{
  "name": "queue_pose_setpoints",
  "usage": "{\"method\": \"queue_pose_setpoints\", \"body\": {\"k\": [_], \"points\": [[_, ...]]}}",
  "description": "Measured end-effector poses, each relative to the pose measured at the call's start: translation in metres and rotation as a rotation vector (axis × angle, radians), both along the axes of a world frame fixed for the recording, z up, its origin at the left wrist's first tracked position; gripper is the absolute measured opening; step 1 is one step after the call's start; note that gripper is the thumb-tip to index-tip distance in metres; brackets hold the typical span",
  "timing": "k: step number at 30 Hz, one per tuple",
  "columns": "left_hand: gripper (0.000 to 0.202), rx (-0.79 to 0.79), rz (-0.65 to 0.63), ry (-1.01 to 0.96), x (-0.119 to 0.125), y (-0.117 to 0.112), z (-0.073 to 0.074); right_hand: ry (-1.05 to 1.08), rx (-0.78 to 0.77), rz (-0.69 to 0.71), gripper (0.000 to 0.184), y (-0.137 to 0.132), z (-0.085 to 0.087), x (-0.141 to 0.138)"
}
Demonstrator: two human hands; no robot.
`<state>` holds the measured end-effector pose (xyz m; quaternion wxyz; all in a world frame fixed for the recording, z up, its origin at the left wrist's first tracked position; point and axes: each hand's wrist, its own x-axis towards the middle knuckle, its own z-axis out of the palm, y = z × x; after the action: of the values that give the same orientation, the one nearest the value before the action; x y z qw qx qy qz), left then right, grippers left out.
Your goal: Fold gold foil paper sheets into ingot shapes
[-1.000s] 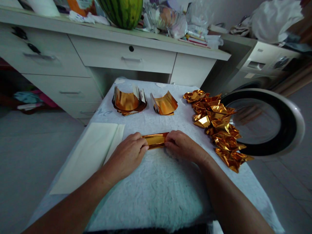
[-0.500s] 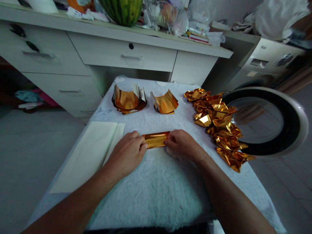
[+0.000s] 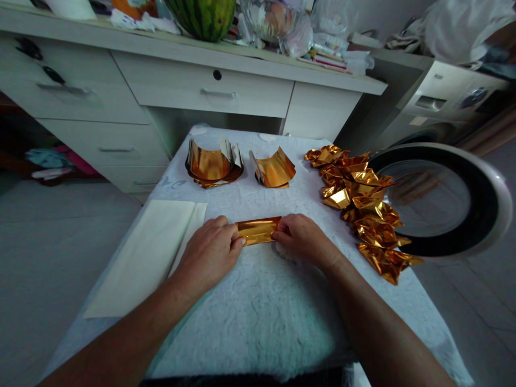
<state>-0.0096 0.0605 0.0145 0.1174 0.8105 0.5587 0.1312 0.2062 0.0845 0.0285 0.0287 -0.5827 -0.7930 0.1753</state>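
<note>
A narrow strip of gold foil paper (image 3: 258, 230) lies folded on the white textured cloth (image 3: 258, 317) in the middle of the table. My left hand (image 3: 212, 252) pinches its left end with curled fingers. My right hand (image 3: 300, 238) pinches its right end the same way. Both hands rest on the cloth. Behind them stand two stacks of curved gold foil sheets, one on the left (image 3: 212, 166) and one to its right (image 3: 274, 171). A heap of folded gold foil pieces (image 3: 360, 201) runs along the table's right side.
A cream sheet of paper (image 3: 147, 252) lies at the table's left. A white desk with drawers (image 3: 201, 91) stands behind, carrying a watermelon (image 3: 203, 19) and clutter. An open washing machine door (image 3: 439, 199) reaches in at the right.
Both hands have stayed on the ends of the foil strip, with only a slight shift of the fingers. The view has tilted a little.
</note>
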Motion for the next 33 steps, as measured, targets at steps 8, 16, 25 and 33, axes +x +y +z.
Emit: {"method": "queue_pose_setpoints", "body": {"k": [8, 16, 25, 33], "points": [[0.019, -0.065, 0.005, 0.072, 0.0013, 0.0, 0.003, -0.024, -0.002, 0.003, 0.018, 0.0001, 0.0006, -0.0005], [0.008, -0.078, 0.051, 0.037, 0.0018, -0.0021, 0.0036, -0.023, -0.013, 0.006, 0.019, 0.0012, 0.0004, -0.0004], [0.012, -0.059, 0.0, -0.021, 0.0009, -0.0041, 0.0019, -0.044, -0.013, 0.003, 0.017, 0.0008, 0.0021, -0.0015], [0.019, 0.055, -0.121, 0.008, 0.0028, -0.0049, -0.0039, -0.077, -0.001, -0.002, 0.02, -0.0007, 0.0026, -0.003]]}}
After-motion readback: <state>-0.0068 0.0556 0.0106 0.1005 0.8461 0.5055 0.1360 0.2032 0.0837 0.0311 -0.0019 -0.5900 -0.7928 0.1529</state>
